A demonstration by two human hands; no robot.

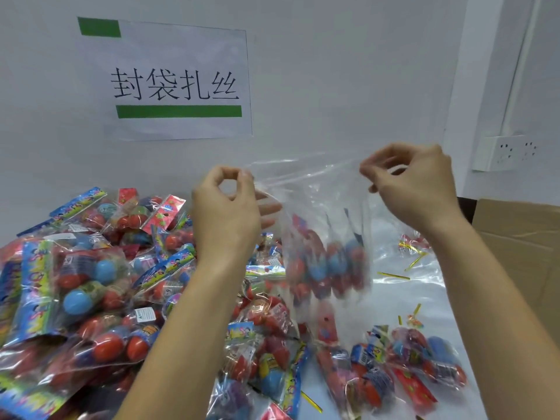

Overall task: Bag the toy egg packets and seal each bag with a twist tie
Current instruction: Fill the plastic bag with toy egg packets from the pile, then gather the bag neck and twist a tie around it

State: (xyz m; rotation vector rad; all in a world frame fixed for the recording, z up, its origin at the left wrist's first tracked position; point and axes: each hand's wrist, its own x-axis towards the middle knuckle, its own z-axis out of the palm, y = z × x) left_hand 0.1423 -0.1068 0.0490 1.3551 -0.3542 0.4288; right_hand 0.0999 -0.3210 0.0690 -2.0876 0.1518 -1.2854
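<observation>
- White wall behind the worktop (394,298) carries a white paper sign with black characters and green bars (169,80); a white wall socket (503,153) sits to the right.
- Clear plastic bag (327,207) hangs in mid-air above the worktop, held up by its mouth edge.
- Left hand (227,210) pinches the left edge of the mouth between thumb and forefinger; right hand (418,186) pinches the right edge likewise. Judged purpose: to stretch the mouth flat so the load settles before gathering the neck.
- Red and blue toy egg packets inside the bag (327,268) hang low in it, blurred.
- Loose heap of toy egg packets in printed wrappers (91,283) covers the left of the worktop.
- Bagged packets (409,368) lie at lower right.
- Gold twist ties (394,275) lie scattered on clear plastic sheeting, near the right hand's side; none is yet on the held bag.
- Brown cardboard box (521,237) stands at far right.
</observation>
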